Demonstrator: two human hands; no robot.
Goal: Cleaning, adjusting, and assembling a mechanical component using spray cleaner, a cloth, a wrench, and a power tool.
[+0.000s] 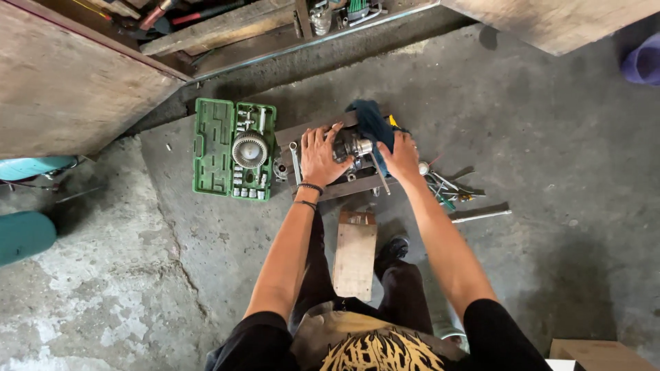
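Observation:
A greasy metal engine part (352, 148) lies on a dark metal tray (289, 134) on the concrete floor. My left hand (320, 154) rests flat on the left side of the part, fingers spread. My right hand (402, 156) grips its right side, next to a dark blue rag (372, 124) draped over the far end. A long thin tool (379, 175) leans across the tray between my hands. A wrench (295, 161) lies by my left hand.
An open green socket case (214, 148) with a round clutch gear (249, 149) stands left of the tray. Loose tools (450, 187) and a metal bar (480, 213) lie to the right. A small wooden board (355, 254) sits between my legs. Wooden panels (62, 82) stand behind.

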